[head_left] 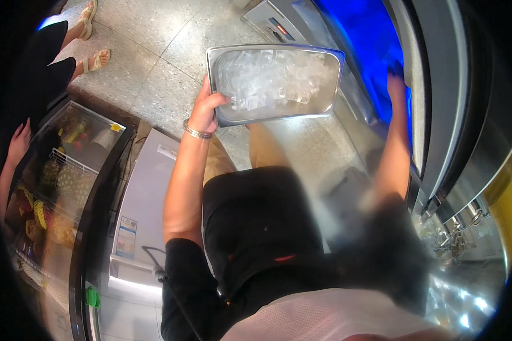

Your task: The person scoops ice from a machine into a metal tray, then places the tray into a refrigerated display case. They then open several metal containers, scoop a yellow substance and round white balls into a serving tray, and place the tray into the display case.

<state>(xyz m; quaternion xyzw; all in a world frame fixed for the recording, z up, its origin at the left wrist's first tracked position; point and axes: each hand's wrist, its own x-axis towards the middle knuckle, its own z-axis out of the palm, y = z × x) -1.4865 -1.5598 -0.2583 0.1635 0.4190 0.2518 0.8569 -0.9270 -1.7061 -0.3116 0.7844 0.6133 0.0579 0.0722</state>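
Note:
My left hand [207, 105] grips the short left side of a rectangular stainless steel pan [256, 116], thumb over the rim. Clear ice cubes [273, 79] cover most of the pan's floor. The pan is held above the tiled floor, in front of my legs. On the right, my right arm reaches into the blue-lit opening [358, 30] of a metal machine, likely an ice maker. My right hand [395, 83] is dark and partly lost in the blue glow, near the opening's pale edge. Whether its fingers hold anything cannot be seen.
A control panel with a red display [280, 29] is on the machine's front. To my left stand a white chest appliance [147, 179] and a glass-topped display case [98, 128] with fruit inside. Another person's sandalled feet [96, 60] and hand [19, 143] are beyond it.

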